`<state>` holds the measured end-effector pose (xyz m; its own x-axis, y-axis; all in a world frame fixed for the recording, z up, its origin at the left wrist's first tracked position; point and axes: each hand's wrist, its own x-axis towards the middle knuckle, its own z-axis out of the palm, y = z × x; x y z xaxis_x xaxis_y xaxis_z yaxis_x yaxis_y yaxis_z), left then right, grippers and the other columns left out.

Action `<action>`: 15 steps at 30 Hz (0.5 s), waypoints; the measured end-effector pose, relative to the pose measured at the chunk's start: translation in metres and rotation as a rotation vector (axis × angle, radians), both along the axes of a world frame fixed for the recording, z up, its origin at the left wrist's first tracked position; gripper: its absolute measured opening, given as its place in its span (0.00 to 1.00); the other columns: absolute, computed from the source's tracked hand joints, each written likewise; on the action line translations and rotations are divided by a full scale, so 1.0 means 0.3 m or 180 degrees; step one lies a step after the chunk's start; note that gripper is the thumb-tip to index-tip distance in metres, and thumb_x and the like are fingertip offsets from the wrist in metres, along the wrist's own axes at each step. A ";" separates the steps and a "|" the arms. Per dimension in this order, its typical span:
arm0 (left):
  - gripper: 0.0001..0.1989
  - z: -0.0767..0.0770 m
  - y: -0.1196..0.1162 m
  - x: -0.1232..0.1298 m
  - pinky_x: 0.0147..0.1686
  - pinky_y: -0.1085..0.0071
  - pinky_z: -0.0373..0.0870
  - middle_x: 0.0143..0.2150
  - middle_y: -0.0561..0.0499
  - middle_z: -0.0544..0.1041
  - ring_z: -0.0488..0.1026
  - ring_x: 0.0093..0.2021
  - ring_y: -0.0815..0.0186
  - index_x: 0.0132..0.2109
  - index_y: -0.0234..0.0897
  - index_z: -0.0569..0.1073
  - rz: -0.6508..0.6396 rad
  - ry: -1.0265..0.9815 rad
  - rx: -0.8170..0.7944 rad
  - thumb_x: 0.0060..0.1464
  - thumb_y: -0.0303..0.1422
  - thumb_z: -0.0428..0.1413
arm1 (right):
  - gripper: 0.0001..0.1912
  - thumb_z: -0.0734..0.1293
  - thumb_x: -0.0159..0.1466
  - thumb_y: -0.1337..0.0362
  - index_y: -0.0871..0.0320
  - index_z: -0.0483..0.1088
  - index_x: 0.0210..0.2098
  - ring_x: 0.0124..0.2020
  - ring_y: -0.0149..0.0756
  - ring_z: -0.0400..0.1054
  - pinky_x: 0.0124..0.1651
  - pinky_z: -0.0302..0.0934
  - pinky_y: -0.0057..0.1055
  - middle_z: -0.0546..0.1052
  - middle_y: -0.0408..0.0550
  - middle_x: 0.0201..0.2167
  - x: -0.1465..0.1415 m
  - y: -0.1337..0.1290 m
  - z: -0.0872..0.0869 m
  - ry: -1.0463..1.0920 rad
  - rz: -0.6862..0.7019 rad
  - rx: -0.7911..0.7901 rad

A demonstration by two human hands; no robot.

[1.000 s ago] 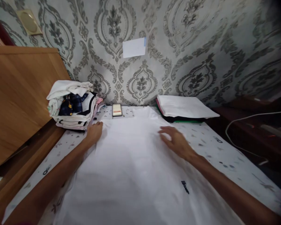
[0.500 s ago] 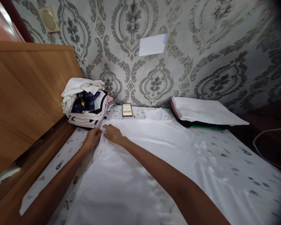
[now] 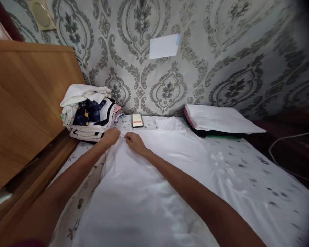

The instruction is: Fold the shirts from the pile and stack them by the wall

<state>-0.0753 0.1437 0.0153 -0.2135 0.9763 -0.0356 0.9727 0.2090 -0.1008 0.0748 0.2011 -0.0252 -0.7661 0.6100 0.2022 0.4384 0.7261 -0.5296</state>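
Observation:
A large white cloth [image 3: 134,192] lies spread over a patterned sheet, with soft wrinkles across it. At its far left corner, my left hand [image 3: 112,136] is closed on the cloth's edge, beside the stack of folded clothes [image 3: 90,127]. Just to the right, my right hand [image 3: 134,141] pinches the same edge, its fingers curled. A short stretch of the edge runs between the two hands, which do not touch each other.
A phone [image 3: 137,120] lies by the patterned wall [image 3: 167,82]. Folded fabrics with a white one on top [image 3: 221,118] sit at the back right. A wooden panel [image 3: 31,103] stands on the left. A pale cable [image 3: 275,144] hangs at the right.
Both hands have moved slightly away from me and to the right, and both have closed on the cloth's edge. The cloth's left corner has lifted a little. The view has shifted slightly.

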 end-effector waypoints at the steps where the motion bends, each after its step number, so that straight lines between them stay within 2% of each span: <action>1: 0.11 -0.003 0.018 -0.005 0.49 0.61 0.71 0.46 0.29 0.79 0.77 0.50 0.46 0.42 0.27 0.79 -0.0015 0.0081 -0.0091 0.48 0.20 0.61 | 0.14 0.60 0.66 0.71 0.59 0.74 0.46 0.46 0.39 0.69 0.48 0.60 0.32 0.78 0.51 0.44 0.034 0.032 0.000 -0.0045 -0.0113 0.0064; 3: 0.11 -0.010 0.042 -0.014 0.48 0.61 0.71 0.44 0.30 0.80 0.77 0.49 0.46 0.39 0.28 0.80 -0.0014 0.0256 -0.0217 0.46 0.20 0.63 | 0.12 0.61 0.65 0.70 0.60 0.75 0.43 0.49 0.46 0.67 0.50 0.58 0.37 0.77 0.56 0.46 0.103 0.091 -0.008 -0.0146 -0.0291 0.0146; 7: 0.09 -0.020 0.073 -0.022 0.48 0.59 0.68 0.44 0.30 0.81 0.77 0.51 0.47 0.40 0.28 0.80 0.0021 0.0451 -0.0247 0.54 0.21 0.56 | 0.14 0.63 0.66 0.64 0.59 0.74 0.49 0.54 0.49 0.63 0.55 0.55 0.43 0.74 0.57 0.52 0.194 0.154 -0.047 -0.0267 -0.0356 0.0404; 11: 0.12 -0.022 0.109 -0.025 0.47 0.56 0.67 0.45 0.26 0.80 0.76 0.52 0.44 0.42 0.25 0.80 0.0128 0.0540 -0.0213 0.57 0.19 0.52 | 0.17 0.62 0.69 0.60 0.56 0.73 0.54 0.57 0.48 0.61 0.59 0.52 0.44 0.72 0.55 0.57 0.207 0.151 -0.077 -0.0391 -0.0210 0.0752; 15: 0.14 -0.012 0.113 -0.009 0.46 0.55 0.67 0.43 0.26 0.79 0.76 0.49 0.44 0.43 0.23 0.79 0.0156 0.0529 -0.0142 0.57 0.19 0.49 | 0.21 0.59 0.71 0.57 0.52 0.70 0.60 0.62 0.48 0.59 0.63 0.48 0.48 0.68 0.55 0.63 0.204 0.137 -0.073 -0.0494 -0.0032 0.0944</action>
<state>-0.0780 0.1775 0.0118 -0.2672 0.9628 -0.0389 0.9306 0.2474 -0.2696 0.1360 0.2423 -0.0470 -0.7959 0.5498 0.2536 0.5053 0.8339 -0.2222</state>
